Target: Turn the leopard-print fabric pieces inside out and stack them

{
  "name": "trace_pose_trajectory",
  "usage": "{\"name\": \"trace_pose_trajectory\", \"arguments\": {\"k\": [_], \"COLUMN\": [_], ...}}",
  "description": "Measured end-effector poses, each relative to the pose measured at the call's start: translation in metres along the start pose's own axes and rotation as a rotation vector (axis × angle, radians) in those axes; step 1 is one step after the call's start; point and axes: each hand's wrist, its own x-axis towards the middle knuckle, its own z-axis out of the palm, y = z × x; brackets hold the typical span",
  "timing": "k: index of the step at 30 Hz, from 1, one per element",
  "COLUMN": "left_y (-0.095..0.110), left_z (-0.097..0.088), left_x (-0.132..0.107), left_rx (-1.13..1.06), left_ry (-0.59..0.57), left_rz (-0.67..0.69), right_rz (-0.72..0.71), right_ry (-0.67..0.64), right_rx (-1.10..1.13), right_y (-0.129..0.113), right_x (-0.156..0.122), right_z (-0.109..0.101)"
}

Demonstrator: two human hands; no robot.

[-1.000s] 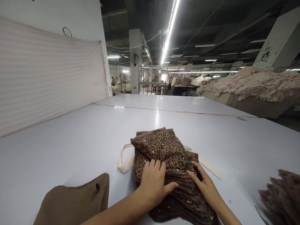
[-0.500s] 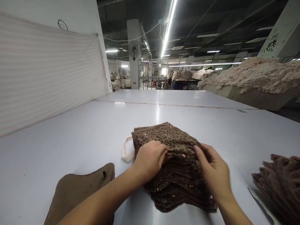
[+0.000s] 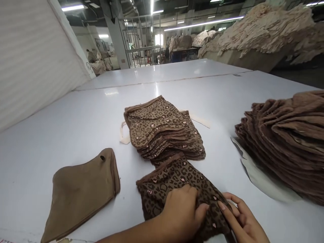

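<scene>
A leopard-print fabric piece (image 3: 174, 175), with small pink motifs and a brown fuzzy edge, lies nearest to me. My left hand (image 3: 181, 211) presses on its middle with bent fingers, their tips partly hidden. At the piece's right edge, my right hand (image 3: 240, 216) pinches the cloth between thumb and fingers. Just beyond is a stack of matching leopard-print pieces (image 3: 154, 121), fanned in layers toward me. A pale strip loop (image 3: 124, 135) sticks out on the stack's left, and another pale strip (image 3: 199, 119) shows behind it on the right.
To the left lies a small stack of plain olive-brown pieces (image 3: 81, 192) with a dark hole near one corner. A tall pile of brown fuzzy fabric (image 3: 286, 138) stands on the right over a pale sheet (image 3: 263, 182). A striped cloth (image 3: 30, 60) hangs on the left.
Both hands have moved off the leopard-print stack toward me and are now on a separate piece in front of it. The view has tilted down and turned right, bringing more of the brown pile in.
</scene>
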Motion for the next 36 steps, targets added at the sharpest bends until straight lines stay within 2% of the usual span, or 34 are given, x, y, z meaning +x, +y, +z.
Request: {"name": "trace_pose_trajectory", "arguments": {"k": [3,6,9,10,12,13,15,19,23,30,36], "left_y": [0.013,0.008,0.000,-0.002,-0.002,-0.001,0.001,0.002,-0.002,-0.005,-0.011], "left_z": [0.011,0.022,0.026,0.025,0.024,0.024,0.023,0.023,0.022,0.023,0.026], "left_x": [0.005,0.012,0.017,0.017,0.017,0.016,0.013,0.008,0.005,-0.001,-0.002], "left_rx": [-0.136,-0.281,-0.371,-0.402,-0.450,-0.468,-0.495,-0.521,-0.582,-0.583,-0.655], "left_ry": [-0.004,-0.012,-0.031,-0.032,-0.022,-0.010,0.009,0.071,0.038,0.025,-0.025], "left_rz": [-0.065,-0.073,-0.098,-0.103,-0.104,-0.101,-0.091,-0.031,0.023,0.066,0.058], "right_rz": [-0.022,-0.026,-0.079,-0.129,-0.317,-0.411,-0.482,-0.285,-0.227,-0.121,-0.114], "right_ry": [-0.045,-0.054,0.070,0.152,0.294,0.311,0.227,-0.047,-0.202,-0.140,-0.228], "right_rx": [-0.005,-0.003,-0.193,-0.296,-0.492,-0.544,-0.557,-0.418,-0.317,-0.207,-0.125], "right_y": [0.000,0.006,0.005,0.003,-0.002,-0.004,-0.008,-0.012,-0.014,-0.019,-0.030], "right_x": [-0.005,-0.006,-0.011,-0.013,-0.018,-0.019,-0.020,-0.014,-0.008,-0.014,-0.017], "right_z": [0.002,0.001,-0.001,-0.001,-0.003,-0.004,-0.005,0.002,0.009,0.016,0.020]}}
